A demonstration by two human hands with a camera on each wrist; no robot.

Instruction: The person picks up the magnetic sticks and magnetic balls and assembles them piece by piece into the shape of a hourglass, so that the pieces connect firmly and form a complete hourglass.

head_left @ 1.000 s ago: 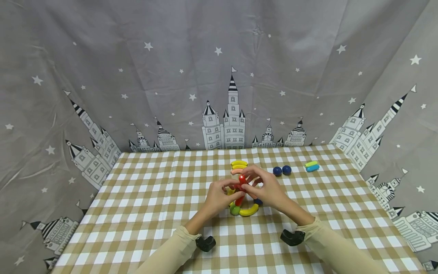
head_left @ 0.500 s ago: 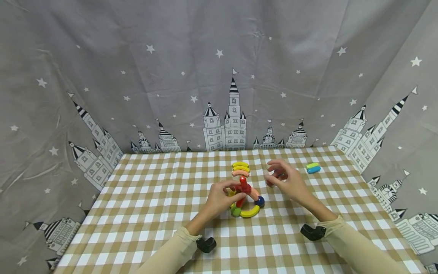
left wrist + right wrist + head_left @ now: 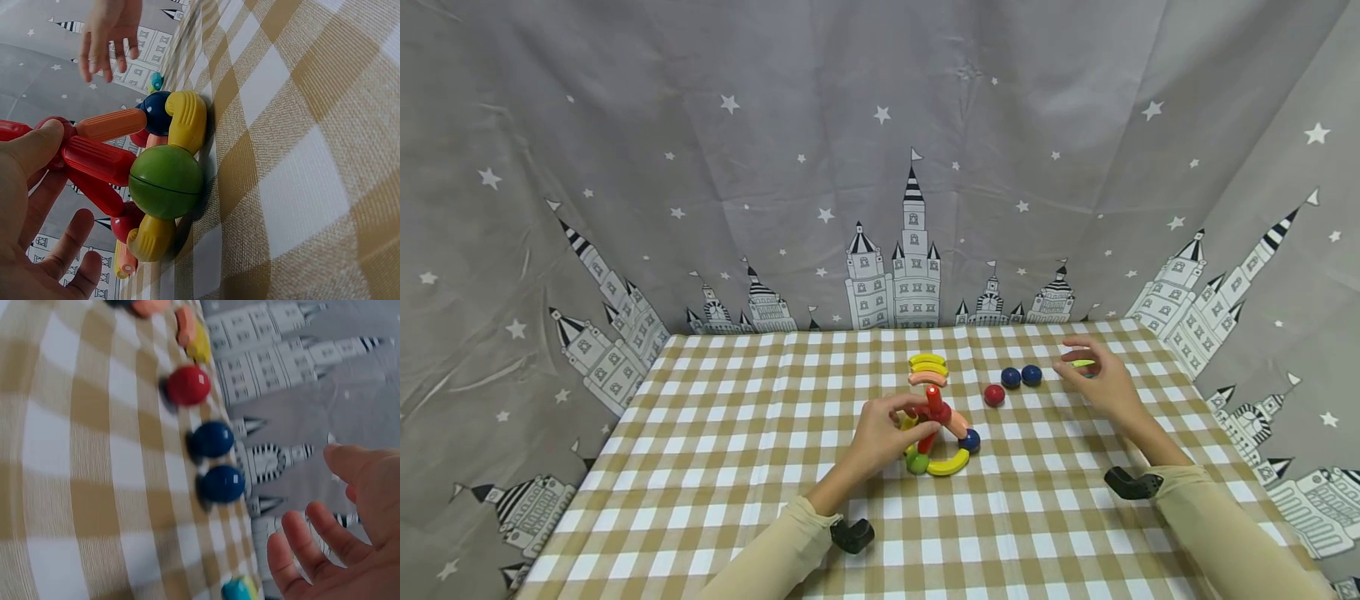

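Observation:
My left hand (image 3: 883, 429) pinches a red ball (image 3: 942, 412) at the top of a small frame of rods and balls standing on the cloth. A short red rod (image 3: 933, 393) sticks up from that ball. Red rods and a peach rod (image 3: 957, 425) slope down from it to a green ball (image 3: 165, 181), a blue ball (image 3: 972, 440) and another red ball (image 3: 128, 222). Curved yellow rods (image 3: 949, 463) join the lower balls. My right hand (image 3: 1101, 387), fingers spread and holding nothing, hovers by a lime-green rod (image 3: 1082, 363), partly covering it. The turquoise rod (image 3: 236, 590) beside it shows in the right wrist view.
A loose red ball (image 3: 994, 395) and two dark blue balls (image 3: 1021, 377) lie between the frame and my right hand. Behind the frame, two yellow curved rods (image 3: 928, 363) and a peach one (image 3: 928, 379) lie in a row. A grey castle-print curtain (image 3: 775, 208) borders the checked cloth.
My right hand left the frame with a red ball, set it down near the blue balls, and moved right to the lime-green and turquoise rods. My left hand stays on the frame.

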